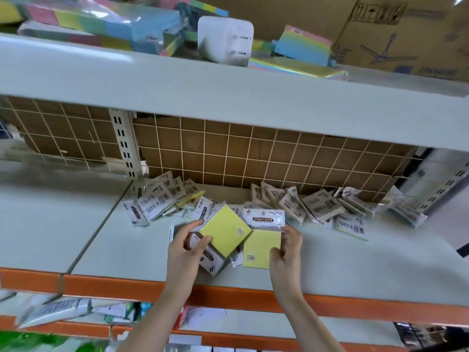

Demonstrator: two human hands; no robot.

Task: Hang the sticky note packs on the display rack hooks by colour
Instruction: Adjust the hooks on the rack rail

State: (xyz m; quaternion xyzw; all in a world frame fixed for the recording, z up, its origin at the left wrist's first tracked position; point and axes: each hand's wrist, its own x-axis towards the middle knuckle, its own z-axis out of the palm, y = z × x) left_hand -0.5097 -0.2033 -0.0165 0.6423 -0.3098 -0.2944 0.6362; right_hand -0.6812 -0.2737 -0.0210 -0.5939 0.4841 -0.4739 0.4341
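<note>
My left hand (pixel 186 246) grips a small stack of sticky note packs; the top one is a yellow-green pack (pixel 224 231) lying tilted. My right hand (pixel 288 246) pinches a yellow pack (pixel 261 243) by its right edge, held upright with its white "STICKY NOTE" header on top. Both packs hover just above the grey shelf (pixel 127 247). More packs lie face down in two loose heaps, one at the back left (pixel 162 199) and one at the back right (pixel 322 204). Behind them stands a wire grid panel (pixel 253 153) backed by cardboard. No hooks are visible on it.
The upper shelf (pixel 228 80) overhangs the work area and carries multicolour note blocks (pixel 106 19), a white charger (pixel 224 39) and a cardboard box (pixel 406 34). An orange shelf edge (pixel 228 293) runs along the front. A slotted upright (pixel 123 143) stands at the left.
</note>
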